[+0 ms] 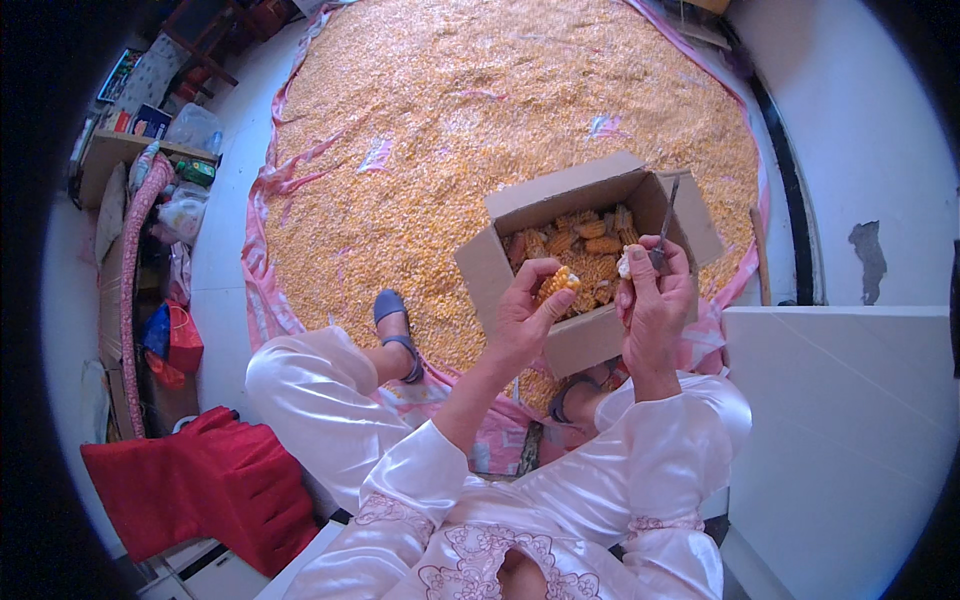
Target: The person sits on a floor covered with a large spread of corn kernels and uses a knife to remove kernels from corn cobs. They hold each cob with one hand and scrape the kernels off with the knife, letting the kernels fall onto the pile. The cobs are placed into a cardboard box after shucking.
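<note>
My left hand (525, 311) grips a short piece of corn cob (560, 283) with yellow kernels on it and a pale broken end. In my right hand (654, 300) are two things: a thin metal tool (668, 214), perhaps a screwdriver, pointing up and away, and a whitish cob piece (625, 264) between thumb and fingers. Both hands are above the near side of an open cardboard box (585, 349), apart from each other. Inside the box lie several corn cobs (589, 229), some with kernels on them. The tool's handle is mostly hidden by my fingers.
Loose corn kernels (450, 135) cover a pink sheet (259, 240) on the floor, around the box. A white panel (832, 420) stands at my right. To the left are a red cloth (210, 480), a shelf (105, 161) and bags (184, 214). A wooden stick (760, 255) leans at the right.
</note>
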A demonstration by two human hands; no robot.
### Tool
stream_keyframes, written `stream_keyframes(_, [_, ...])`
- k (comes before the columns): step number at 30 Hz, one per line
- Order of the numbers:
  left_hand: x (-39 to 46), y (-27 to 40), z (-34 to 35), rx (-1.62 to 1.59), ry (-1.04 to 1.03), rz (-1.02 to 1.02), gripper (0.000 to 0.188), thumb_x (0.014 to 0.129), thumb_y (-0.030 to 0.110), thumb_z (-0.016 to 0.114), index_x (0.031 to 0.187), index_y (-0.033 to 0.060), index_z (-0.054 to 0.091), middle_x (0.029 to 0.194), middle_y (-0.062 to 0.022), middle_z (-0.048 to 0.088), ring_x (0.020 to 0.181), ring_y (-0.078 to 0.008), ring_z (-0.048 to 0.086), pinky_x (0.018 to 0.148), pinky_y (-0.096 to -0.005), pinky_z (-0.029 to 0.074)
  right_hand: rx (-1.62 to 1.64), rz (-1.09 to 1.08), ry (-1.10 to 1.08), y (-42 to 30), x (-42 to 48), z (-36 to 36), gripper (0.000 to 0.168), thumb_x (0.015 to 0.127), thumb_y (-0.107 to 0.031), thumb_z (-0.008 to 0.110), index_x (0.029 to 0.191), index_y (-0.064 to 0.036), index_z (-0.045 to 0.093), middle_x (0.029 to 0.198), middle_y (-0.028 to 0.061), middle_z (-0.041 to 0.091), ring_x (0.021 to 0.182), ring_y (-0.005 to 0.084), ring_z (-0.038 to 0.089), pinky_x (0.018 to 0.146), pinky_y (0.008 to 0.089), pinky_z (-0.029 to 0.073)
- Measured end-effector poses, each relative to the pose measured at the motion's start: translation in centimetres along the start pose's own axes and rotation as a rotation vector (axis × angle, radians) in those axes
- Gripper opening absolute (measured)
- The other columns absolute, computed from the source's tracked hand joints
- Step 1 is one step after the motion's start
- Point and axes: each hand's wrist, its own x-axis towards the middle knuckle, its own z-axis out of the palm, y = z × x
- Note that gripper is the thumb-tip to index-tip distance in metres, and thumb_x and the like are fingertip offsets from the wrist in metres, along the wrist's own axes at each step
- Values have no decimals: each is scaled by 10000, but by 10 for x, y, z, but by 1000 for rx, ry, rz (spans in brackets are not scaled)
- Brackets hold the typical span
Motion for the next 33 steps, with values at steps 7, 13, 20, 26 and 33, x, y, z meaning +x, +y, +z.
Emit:
stream_keyframes(7, [-2, 7, -3, -222, -173, -4, 268, 906, 96, 577, 1132, 87, 433, 1123, -74, 557, 1068, -150, 525, 950, -300, 404, -175, -56, 73, 7, 4, -4, 178, 884, -107, 629, 1017, -58, 522, 747, -21, 534, 483, 21, 428, 394, 169, 348])
stream_keyframes(13, [-3, 12, -7, -293, -165, -8, 288, 885, 22, 585, 1133, 74, 447, 1108, -40, 540, 1080, -127, 509, 939, -268, 410, -218, 77, -121, -9, -6, 4, 148, 877, -91, 632, 994, -48, 551, 775, -20, 549, 553, 19, 467, 458, 164, 383])
stream_keyframes(20, [-3, 17, -12, -186, -168, -1, 317, 868, 33, 614, 1144, 58, 460, 1113, -39, 527, 1086, -137, 509, 955, -290, 413, -335, 110, -341, 9, -14, 11, 178, 863, -111, 660, 995, -39, 566, 781, -27, 568, 668, 3, 514, 556, 150, 425])
stream_keyframes(26, [-6, 14, -22, -233, -198, -70, 331, 871, 55, 619, 1161, 55, 459, 1109, -45, 525, 1059, -126, 520, 920, -285, 441, -318, 130, -338, 14, -11, 14, 147, 877, -84, 626, 979, -35, 532, 726, -23, 552, 566, 4, 488, 473, 153, 396])
stream_keyframes(33, [-4, 17, -27, -318, -242, -189, 314, 891, 120, 612, 1156, 39, 463, 1062, -44, 544, 993, -118, 544, 858, -262, 451, -173, 276, -292, 18, -7, 15, 152, 880, -69, 612, 974, -50, 494, 668, -10, 539, 416, 14, 439, 333, 171, 306])
